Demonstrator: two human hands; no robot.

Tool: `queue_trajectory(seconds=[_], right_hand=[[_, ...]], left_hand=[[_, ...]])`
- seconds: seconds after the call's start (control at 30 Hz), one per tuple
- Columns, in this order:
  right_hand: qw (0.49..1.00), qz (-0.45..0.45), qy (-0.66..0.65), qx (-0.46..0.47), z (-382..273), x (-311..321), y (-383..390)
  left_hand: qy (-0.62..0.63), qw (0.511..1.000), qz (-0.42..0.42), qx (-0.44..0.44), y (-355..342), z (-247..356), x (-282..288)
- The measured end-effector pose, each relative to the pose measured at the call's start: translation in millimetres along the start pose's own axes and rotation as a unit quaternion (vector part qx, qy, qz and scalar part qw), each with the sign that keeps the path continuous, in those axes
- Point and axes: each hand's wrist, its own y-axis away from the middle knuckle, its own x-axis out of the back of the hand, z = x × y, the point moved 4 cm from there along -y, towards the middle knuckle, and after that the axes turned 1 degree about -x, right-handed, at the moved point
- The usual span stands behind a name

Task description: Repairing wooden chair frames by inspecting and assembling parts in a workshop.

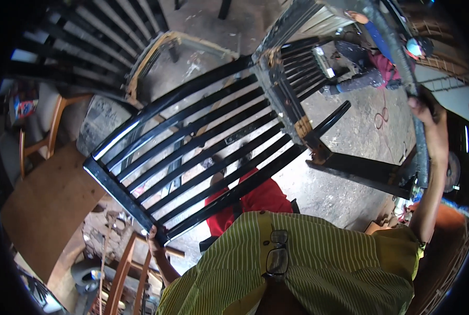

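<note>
A large black wooden chair frame (192,132) with a curved, slatted panel is held tilted across the space before me. At its lower left corner my left hand (154,242) is closed around the glossy end rail (121,189). Far to the right, my right hand (434,123) grips a rough, dark upright bar (414,79), which seems to belong to the same frame. Scuffed, worn wood (292,107) shows along the frame's middle post. A black board (358,172) runs low between that post and the bar. Both hands' far-side fingers are partly hidden.
A co-worker (376,65) in a cap crouches at the upper right, near another slatted piece. More black slats (92,42) stand at the upper left. At left are a brown board (50,205), a wooden-armed chair (50,131) and a tyre (85,275). A thin red cord (382,118) lies on the floor.
</note>
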Motion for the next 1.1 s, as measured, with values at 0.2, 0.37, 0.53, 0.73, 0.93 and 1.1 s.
queue_trajectory(seconds=[0.2, 0.37, 0.53, 0.73, 0.93, 1.1], right_hand=[[0.995, -0.036, -0.087, -0.022, 73, -38, 21], [0.994, -0.039, -0.089, -0.054, 146, -51, 38], [0.989, -0.016, -0.145, -0.039, 220, -81, 42], [0.987, -0.067, -0.135, -0.057, 315, -120, 43], [0.973, -0.107, -0.162, -0.123, 392, -153, 54], [0.957, -0.156, -0.130, -0.209, 401, -170, 57]], left_hand=[[-0.054, 0.997, 0.046, 0.042, 14, -27, 34], [-0.085, 0.994, 0.047, 0.044, 23, -26, 21], [-0.136, 0.989, 0.042, 0.035, 51, -48, -4], [-0.174, 0.984, 0.043, -0.013, 72, -76, -38], [-0.216, 0.975, 0.033, 0.033, 53, -89, -44], [-0.274, 0.954, 0.098, 0.067, 43, -82, -45]])
